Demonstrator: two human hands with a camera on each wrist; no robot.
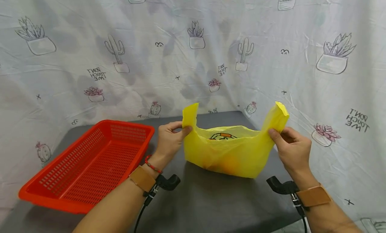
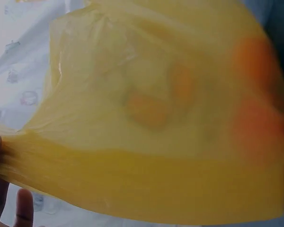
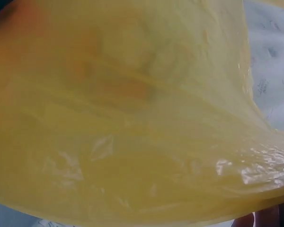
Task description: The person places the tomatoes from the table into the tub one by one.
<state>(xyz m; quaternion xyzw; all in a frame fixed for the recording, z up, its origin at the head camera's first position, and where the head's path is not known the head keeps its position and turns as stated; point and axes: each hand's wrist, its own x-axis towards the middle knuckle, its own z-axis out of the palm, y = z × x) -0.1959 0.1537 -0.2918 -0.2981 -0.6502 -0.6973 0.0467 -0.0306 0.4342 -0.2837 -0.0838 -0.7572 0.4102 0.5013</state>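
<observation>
A yellow plastic bag [image 1: 223, 152] is spread between my two hands, its mouth facing up. My left hand [image 1: 170, 139] pinches the left handle between thumb and fingers. On the other side, my right hand [image 1: 294, 147] pinches the right handle the same way. Blurred orange and reddish shapes show through the thin plastic near the bottom, and their kind is hidden by the bag. In the left wrist view the stretched bag [image 2: 146, 179] fills most of the picture. The right wrist view is likewise covered by the bag [image 3: 132, 156], with fingertips at the lower right.
A red perforated plastic basket [image 1: 99, 169] stands to the left of my left forearm on the grey table [image 1: 187, 206]. Behind and to the right hangs a pale curtain [image 1: 169, 59] printed with potted plants. Cables run from the wrist cameras.
</observation>
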